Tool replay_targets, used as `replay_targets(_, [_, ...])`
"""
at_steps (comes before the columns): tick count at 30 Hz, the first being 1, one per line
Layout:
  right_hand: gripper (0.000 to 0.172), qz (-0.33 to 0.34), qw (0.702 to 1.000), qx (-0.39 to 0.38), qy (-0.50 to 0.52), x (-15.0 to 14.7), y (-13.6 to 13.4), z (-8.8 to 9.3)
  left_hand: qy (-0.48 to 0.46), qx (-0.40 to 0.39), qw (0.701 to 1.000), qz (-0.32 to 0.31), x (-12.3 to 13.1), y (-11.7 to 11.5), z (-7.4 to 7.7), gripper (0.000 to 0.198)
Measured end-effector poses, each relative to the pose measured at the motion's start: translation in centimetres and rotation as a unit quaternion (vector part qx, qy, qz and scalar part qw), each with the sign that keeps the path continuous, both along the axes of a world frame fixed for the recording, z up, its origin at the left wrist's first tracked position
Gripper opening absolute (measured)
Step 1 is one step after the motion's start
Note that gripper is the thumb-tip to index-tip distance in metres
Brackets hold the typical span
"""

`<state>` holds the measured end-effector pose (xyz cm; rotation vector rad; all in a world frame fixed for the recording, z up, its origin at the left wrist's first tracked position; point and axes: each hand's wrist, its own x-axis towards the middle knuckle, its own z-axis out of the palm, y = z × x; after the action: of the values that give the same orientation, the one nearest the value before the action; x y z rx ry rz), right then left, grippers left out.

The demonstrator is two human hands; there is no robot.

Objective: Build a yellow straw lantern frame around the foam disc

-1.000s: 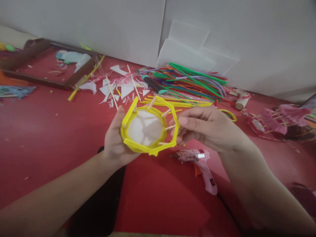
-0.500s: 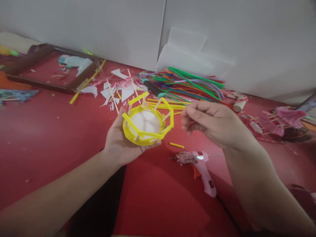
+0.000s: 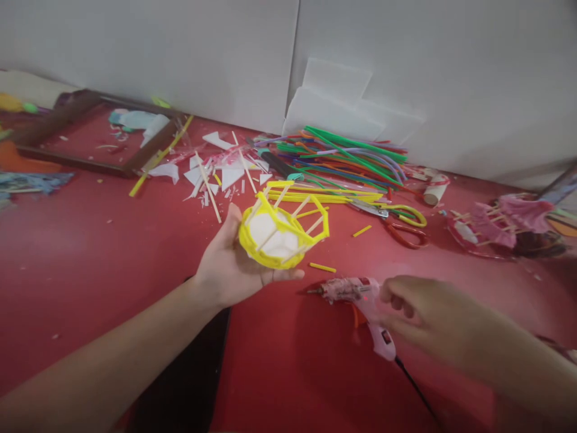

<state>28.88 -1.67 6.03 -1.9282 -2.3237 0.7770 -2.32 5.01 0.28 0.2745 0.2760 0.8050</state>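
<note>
A small round basket [image 3: 283,240] with a white base, pale wooden sticks and yellow pipe-cleaner rims rests tilted in my left hand [image 3: 234,270]. My left thumb lies against its side, and the other fingers support it from below. Beside the grip of a pink hot glue gun [image 3: 351,290] is my right hand [image 3: 419,313], somewhat blurred. Its thumb and curled fingers are apart, with nothing visible between them; contact with the gun is unclear. The glue gun lies on its side, nozzle pointing left. Short yellow pipe-cleaner pieces [image 3: 323,267] lie between basket and gun.
Scissors [image 3: 406,225] with red and yellow handles lie beyond the gun. Behind are colourful pipe cleaners [image 3: 347,156], a cutter [image 3: 277,162] and white scraps [image 3: 232,174]. A brown frame [image 3: 72,159] is at left, a pink stick craft [image 3: 500,222] at right. The gun's cord [image 3: 417,388] trails forward.
My right hand has moved down from beside the basket to the glue gun, uncovering the scissors. The basket has shifted slightly right and tipped rightward in my left hand.
</note>
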Motion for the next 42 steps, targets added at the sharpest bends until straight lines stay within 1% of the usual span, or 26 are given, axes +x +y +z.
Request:
replay_targets(1, [0.017, 0.0, 1.0, -0.012, -0.002, 0.2, -1.0, -0.7, 0.001, 0.002, 1.0, 0.004, 0.0, 0.0, -0.1, 0.048])
replay_targets(2, [0.012, -0.002, 0.999, -0.034, -0.004, 0.3, -1.8, -1.5, 0.002, 0.002, 1.0, 0.007, -0.1, 0.0, -0.1, 0.046])
replay_targets(5, [0.009, -0.054, 0.998, -0.042, -0.006, -0.2, -3.5, -3.3, 0.0, 0.001, 1.0, 0.007, -0.1, 0.0, 0.0, 0.042])
replay_targets(8, [0.006, -0.124, 0.992, -0.009, -0.005, -0.8, -4.4, -4.6, 0.003, 0.006, 1.0, 0.009, 0.0, 0.0, 0.2, 0.045])
replay_targets(10, [0.01, -0.174, 0.984, 0.029, 0.007, -0.7, -4.9, -5.2, 0.007, 0.014, 1.0, 0.016, 0.1, -0.1, 0.4, 0.048])
replay_targets(12, [0.015, -0.226, 0.971, 0.069, 0.041, -0.4, -5.2, -5.6, 0.012, 0.028, 0.999, 0.02, 0.2, -0.2, 0.5, 0.044])
replay_targets(14, [0.021, -0.28, 0.949, 0.11, 0.091, -0.1, -5.2, -5.8, 0.016, 0.041, 0.999, 0.018, 0.3, -0.3, 0.5, 0.041])
replay_targets(16, [0.026, -0.314, 0.927, 0.128, 0.158, 0.2, -4.9, -5.8, 0.015, 0.044, 0.999, 0.01, 0.4, -0.3, 0.3, 0.044])
replay_targets(17, [0.026, -0.325, 0.916, 0.122, 0.199, 0.2, -4.6, -5.7, 0.013, 0.041, 0.999, 0.005, 0.4, -0.3, 0.2, 0.045])
replay_targets(19, [0.022, -0.336, 0.893, 0.073, 0.291, 0.0, -3.7, -5.5, 0.001, 0.025, 1.0, -0.002, 0.3, -0.2, 0.1, 0.046])
replay_targets(20, [0.021, -0.345, 0.874, 0.046, 0.34, -0.3, -3.2, -5.4, -0.006, 0.013, 1.0, -0.003, 0.3, -0.1, 0.1, 0.044])
replay_targets(21, [0.026, -0.358, 0.851, 0.023, 0.384, -0.7, -2.7, -5.3, -0.012, -0.001, 1.0, -0.003, 0.3, 0.0, 0.1, 0.041])
replay_targets(23, [0.04, -0.386, 0.8, 0.011, 0.46, -1.8, -1.6, -5.1, -0.018, -0.021, 1.0, -0.006, 0.1, 0.2, 0.2, 0.037])
replay_targets(25, [0.048, -0.392, 0.764, 0.021, 0.511, -3.2, -0.6, -5.0, -0.011, -0.028, 0.999, -0.012, 0.0, 0.3, 0.3, 0.037])
replay_targets(27, [0.05, -0.383, 0.737, 0.025, 0.556, -4.3, 0.1, -4.8, 0.004, -0.021, 1.0, -0.011, 0.0, 0.3, 0.2, 0.038])
replay_targets(30, [0.048, -0.362, 0.697, 0.001, 0.62, -5.3, 0.5, -5.0, 0.024, 0.026, 0.999, 0.011, 0.1, 0.0, -0.1, 0.035])
replay_targets(32, [0.048, -0.353, 0.68, -0.024, 0.642, -5.2, 0.4, -5.5, 0.038, 0.07, 0.997, 0.025, 0.2, -0.3, -0.3, 0.035])
replay_targets(34, [0.048, -0.356, 0.68, -0.026, 0.641, -4.9, 0.3, -6.0, 0.063, 0.106, 0.992, 0.017, 0.3, -0.6, -0.4, 0.037])
replay_targets(36, [0.041, -0.356, 0.693, -0.008, 0.627, -4.4, 0.3, -6.4, 0.082, 0.133, 0.988, -0.016, 0.4, -0.8, -0.4, 0.035])
replay_targets(37, [0.034, -0.352, 0.7, 0.002, 0.621, -4.1, 0.3, -6.5, 0.083, 0.142, 0.986, -0.037, 0.4, -0.8, -0.4, 0.04])
replay_targets(39, [0.021, -0.334, 0.714, 0.006, 0.615, -3.7, 0.3, -6.6, 0.07, 0.147, 0.985, -0.064, 0.4, -0.6, -0.4, 0.06])
replay_targets(40, [0.021, -0.323, 0.719, 0.002, 0.616, -3.6, 0.2, -6.6, 0.065, 0.143, 0.986, -0.065, 0.3, -0.4, -0.4, 0.067])
replay_targets(42, [0.025, -0.297, 0.726, -0.007, 0.62, -3.4, 0.0, -6.6, 0.067, 0.128, 0.988, -0.048, 0.2, -0.1, -0.4, 0.072])
